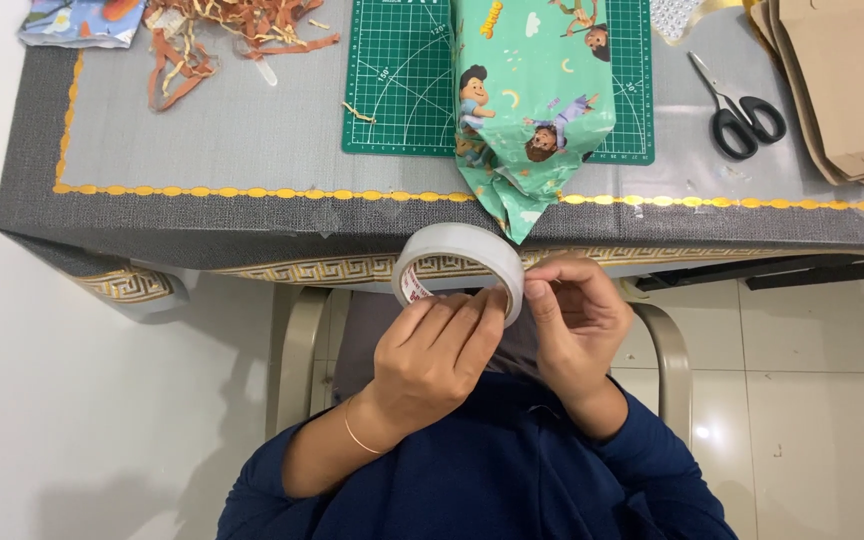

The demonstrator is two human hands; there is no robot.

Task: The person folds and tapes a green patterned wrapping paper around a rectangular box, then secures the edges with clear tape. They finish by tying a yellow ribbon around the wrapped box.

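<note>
My left hand (437, 350) holds a roll of clear adhesive tape (452, 252) from below, fingers curled over its lower rim. My right hand (577, 310) pinches the roll's right edge with thumb and forefinger. Both hands are in front of the table's near edge, above my lap. Just beyond them a box wrapped in green cartoon-print paper (532, 90) lies on a green cutting mat (402, 80), with its folded pointed end hanging over the table edge towards the tape.
The grey table (202, 130) has a gold trim. Black-handled scissors (742, 110) lie at the right, beside stacked brown paper (852, 80). Shredded brown paper strips (212, 35) and a colourful packet (82, 20) sit at the far left. I sit in a chair with beige arms (297, 350).
</note>
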